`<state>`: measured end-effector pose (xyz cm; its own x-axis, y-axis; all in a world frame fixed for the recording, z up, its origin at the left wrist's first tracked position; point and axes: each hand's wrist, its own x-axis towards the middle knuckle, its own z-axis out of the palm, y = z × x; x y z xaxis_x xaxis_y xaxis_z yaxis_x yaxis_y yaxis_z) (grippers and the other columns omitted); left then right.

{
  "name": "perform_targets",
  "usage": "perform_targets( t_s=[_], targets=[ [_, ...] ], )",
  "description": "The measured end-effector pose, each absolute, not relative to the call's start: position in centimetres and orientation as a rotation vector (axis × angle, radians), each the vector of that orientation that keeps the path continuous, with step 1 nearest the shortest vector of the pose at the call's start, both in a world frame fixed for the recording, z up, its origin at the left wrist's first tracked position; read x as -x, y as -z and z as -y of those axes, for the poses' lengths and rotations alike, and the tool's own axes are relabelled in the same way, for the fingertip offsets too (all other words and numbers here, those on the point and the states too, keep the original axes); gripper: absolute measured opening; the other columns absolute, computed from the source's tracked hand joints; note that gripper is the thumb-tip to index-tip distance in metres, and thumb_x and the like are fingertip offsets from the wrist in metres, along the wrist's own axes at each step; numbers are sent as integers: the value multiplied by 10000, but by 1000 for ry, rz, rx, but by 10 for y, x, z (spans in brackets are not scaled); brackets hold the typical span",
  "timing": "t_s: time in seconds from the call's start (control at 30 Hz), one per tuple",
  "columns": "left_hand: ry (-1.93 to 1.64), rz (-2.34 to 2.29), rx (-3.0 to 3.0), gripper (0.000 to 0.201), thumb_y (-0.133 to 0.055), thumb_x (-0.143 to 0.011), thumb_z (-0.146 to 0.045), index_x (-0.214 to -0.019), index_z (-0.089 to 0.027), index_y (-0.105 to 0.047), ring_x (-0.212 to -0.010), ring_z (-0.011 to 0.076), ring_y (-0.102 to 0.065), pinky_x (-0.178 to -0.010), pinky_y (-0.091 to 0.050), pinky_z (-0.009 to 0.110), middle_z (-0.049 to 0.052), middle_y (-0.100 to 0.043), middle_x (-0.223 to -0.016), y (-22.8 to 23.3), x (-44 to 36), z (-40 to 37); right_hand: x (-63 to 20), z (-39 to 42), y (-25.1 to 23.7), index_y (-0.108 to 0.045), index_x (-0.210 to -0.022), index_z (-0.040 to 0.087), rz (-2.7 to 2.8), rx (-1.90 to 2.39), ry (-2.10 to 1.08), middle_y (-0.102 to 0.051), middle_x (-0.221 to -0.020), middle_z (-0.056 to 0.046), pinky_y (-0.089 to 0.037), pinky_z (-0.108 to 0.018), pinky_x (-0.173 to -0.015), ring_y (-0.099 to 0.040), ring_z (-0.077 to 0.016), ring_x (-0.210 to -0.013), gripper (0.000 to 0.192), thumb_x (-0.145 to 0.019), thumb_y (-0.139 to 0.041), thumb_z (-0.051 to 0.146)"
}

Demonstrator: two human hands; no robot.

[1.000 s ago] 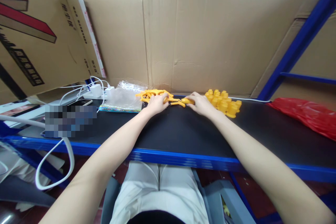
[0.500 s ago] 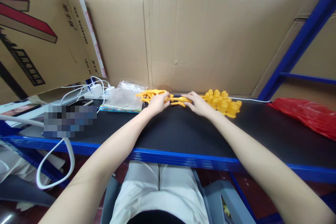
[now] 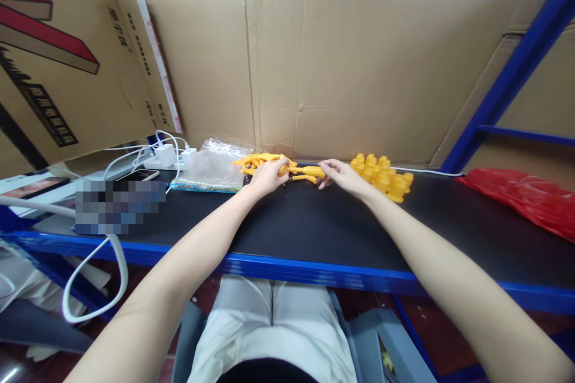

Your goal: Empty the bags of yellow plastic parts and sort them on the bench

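Observation:
Between my hands lies a long yellow plastic piece (image 3: 311,172), narrow toward the left and thicker toward the right. My left hand (image 3: 268,176) is closed on its left part, with thumb and fingers pinched together. The fingertips of my right hand (image 3: 340,177) close on its thicker right end. Just below it on the table is a short ridged yellow piece (image 3: 305,179). Behind and left of my left hand is a heap of slim yellow plastic parts (image 3: 251,161), partly hidden by that hand. Several stepped yellow plastic parts (image 3: 381,175) stand together beyond my right wrist.
Clear plastic bags (image 3: 209,167) lie left of the heap. Farther left are white chargers (image 3: 165,154) with cables and a phone (image 3: 144,175). A red plastic bag (image 3: 521,197) lies at the right. Cardboard (image 3: 359,66) walls the back of the black table (image 3: 314,227).
My right hand has shifted slightly to the right along the yellow piece, and more of the piece shows between the hands. My left hand has barely moved.

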<state>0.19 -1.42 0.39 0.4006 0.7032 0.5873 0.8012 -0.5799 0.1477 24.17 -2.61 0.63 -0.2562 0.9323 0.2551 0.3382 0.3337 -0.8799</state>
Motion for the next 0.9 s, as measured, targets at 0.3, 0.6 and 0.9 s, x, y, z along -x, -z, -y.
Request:
perform_targets(
  t_s=[0.3, 0.6, 0.9],
  targets=[
    [903, 1429, 2486, 234, -549, -798, -302, -1009, -212, -598, -716, 199, -613, -652, -400, 270, 36, -644, -755, -3, -5, 16, -238, 29, -7, -452, -1193, 161, 1771, 1238, -902, -689, -798, -62, -494, -244, -563, -638, -128, -544, 376, -907, -472, 405],
    [961, 1430, 2474, 239, -556, -791, -313, -1005, -216, -598, -696, 193, -603, -615, -375, 258, 27, -641, -738, -3, -5, 15, -244, 30, -8, -465, -1007, 171, 1814, 1127, -979, -708, -792, -62, -506, -274, -601, -634, -126, -529, 319, -831, -610, 394],
    [917, 1457, 2456, 235, -550, -787, -300, -1002, -218, -594, -695, 186, -597, -611, -370, 254, 26, -639, -740, -6, -7, 18, -241, 32, -11, -554, -815, 155, 1772, 1232, -986, -716, -815, -108, -481, -242, -562, -644, -131, -574, 465, -818, -500, 616]
  ],
)
